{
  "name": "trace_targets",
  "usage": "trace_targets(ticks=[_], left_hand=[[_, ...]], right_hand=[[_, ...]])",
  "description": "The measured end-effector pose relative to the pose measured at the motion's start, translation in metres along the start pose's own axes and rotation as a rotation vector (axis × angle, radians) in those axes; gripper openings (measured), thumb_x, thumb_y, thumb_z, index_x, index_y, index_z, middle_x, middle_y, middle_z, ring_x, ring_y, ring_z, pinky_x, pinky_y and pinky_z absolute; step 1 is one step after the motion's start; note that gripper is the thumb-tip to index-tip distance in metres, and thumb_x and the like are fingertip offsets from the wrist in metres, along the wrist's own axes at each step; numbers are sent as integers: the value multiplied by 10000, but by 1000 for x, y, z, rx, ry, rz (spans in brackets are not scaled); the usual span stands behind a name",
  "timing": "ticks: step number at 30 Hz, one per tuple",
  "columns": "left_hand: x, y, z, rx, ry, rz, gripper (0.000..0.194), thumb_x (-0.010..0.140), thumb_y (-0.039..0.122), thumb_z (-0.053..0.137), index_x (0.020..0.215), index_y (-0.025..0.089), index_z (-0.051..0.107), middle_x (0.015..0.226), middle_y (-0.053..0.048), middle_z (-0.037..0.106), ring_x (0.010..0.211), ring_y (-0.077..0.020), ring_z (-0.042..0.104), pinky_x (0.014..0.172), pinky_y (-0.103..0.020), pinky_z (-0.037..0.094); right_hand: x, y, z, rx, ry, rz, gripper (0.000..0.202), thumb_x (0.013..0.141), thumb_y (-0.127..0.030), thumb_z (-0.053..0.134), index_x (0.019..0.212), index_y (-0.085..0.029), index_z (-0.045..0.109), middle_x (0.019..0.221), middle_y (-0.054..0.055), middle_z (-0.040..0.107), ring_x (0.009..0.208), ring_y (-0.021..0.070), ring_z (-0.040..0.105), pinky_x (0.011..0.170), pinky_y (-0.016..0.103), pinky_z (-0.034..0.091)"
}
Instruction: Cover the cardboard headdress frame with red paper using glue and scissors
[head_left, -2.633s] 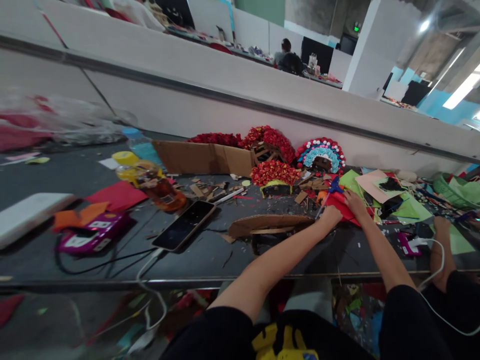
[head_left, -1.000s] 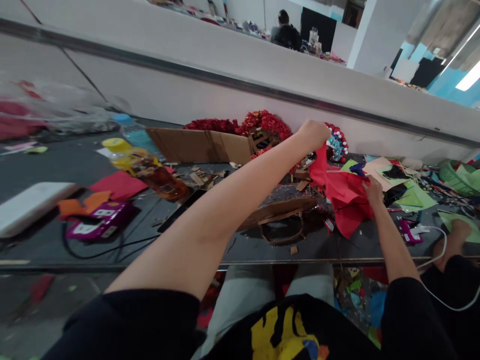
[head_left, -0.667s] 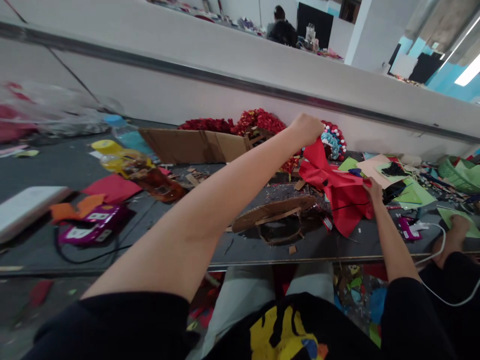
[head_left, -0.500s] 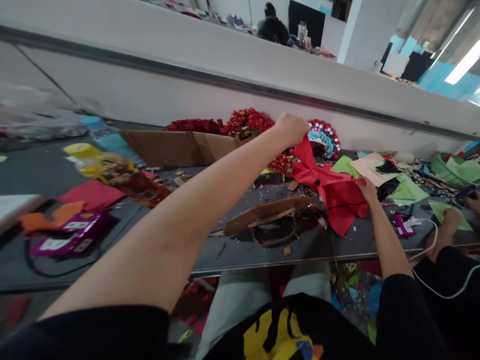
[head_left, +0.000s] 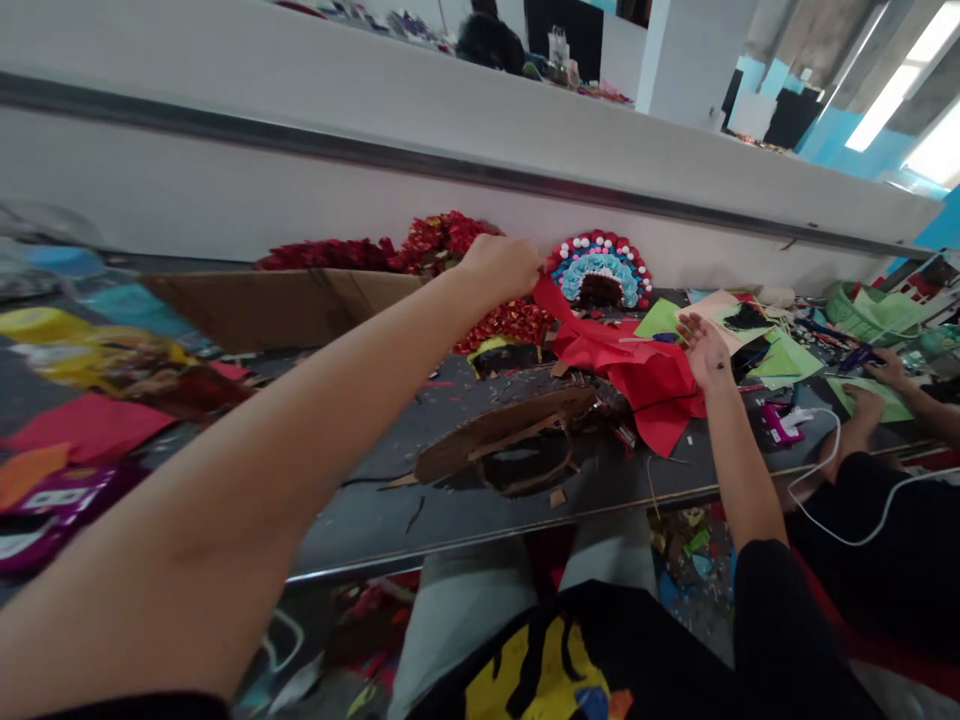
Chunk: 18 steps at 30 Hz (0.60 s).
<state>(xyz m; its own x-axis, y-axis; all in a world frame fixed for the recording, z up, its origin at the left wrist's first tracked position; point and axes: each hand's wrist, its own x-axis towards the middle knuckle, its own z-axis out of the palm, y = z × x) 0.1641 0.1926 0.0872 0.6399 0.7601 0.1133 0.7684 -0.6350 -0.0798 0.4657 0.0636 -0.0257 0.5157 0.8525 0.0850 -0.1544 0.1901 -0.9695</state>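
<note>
My right hand (head_left: 706, 356) let go of the red paper (head_left: 651, 382) and opened wide, but my left hand (head_left: 504, 268) still holds it.

The person wears a black short-sleeved T-shirt (head_left: 667, 640) with a yellow print (head_left: 553, 665), blue patch (head_left: 592, 702) and orange patch (head_left: 620, 703) at six o'clock, and pale trousers (head_left: 466, 610). A small dark spot (head_left: 721, 366) marks the right wrist (head_left: 716, 380).
</note>
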Motion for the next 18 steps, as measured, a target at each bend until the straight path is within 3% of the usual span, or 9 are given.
trace_targets(ticks=[3, 8, 15, 18], left_hand=[[-7, 1, -1, 133, -51, -70, 354, 876, 211, 343, 1028, 161, 658, 1076, -103, 651, 1033, -249, 565, 850, -377, 416], [-21, 3, -2, 188, -93, -70, 351, 863, 227, 358, 1049, 177, 651, 1125, -113, 646, 1052, -242, 572, 840, -346, 430], [-45, 1, 11, 235, -197, -34, 337, 817, 196, 409, 996, 126, 685, 1055, -180, 674, 985, -281, 618, 786, -351, 467], [-58, 1, 23, 243, -241, 2, 342, 811, 207, 408, 974, 115, 694, 1032, -190, 682, 951, -291, 636, 754, -353, 477]], right_hand=[[-8, -1, 12, 111, 0, 34, 201, 793, -367, 482, 926, -225, 533, 1012, 25, 661, 863, 139, 619, 637, 251, 494], [-18, 0, 17, 146, 66, 1, 187, 799, -376, 464, 909, -235, 518, 975, 9, 655, 841, 129, 614, 638, 253, 480], [-58, 2, 1, 202, 225, -148, 182, 743, -361, 533, 869, -230, 546, 900, -21, 637, 773, 91, 605, 622, 211, 434], [-83, 12, -10, 194, 281, -120, 182, 734, -362, 534, 856, -229, 549, 878, -11, 641, 755, 105, 605, 618, 225, 432]])
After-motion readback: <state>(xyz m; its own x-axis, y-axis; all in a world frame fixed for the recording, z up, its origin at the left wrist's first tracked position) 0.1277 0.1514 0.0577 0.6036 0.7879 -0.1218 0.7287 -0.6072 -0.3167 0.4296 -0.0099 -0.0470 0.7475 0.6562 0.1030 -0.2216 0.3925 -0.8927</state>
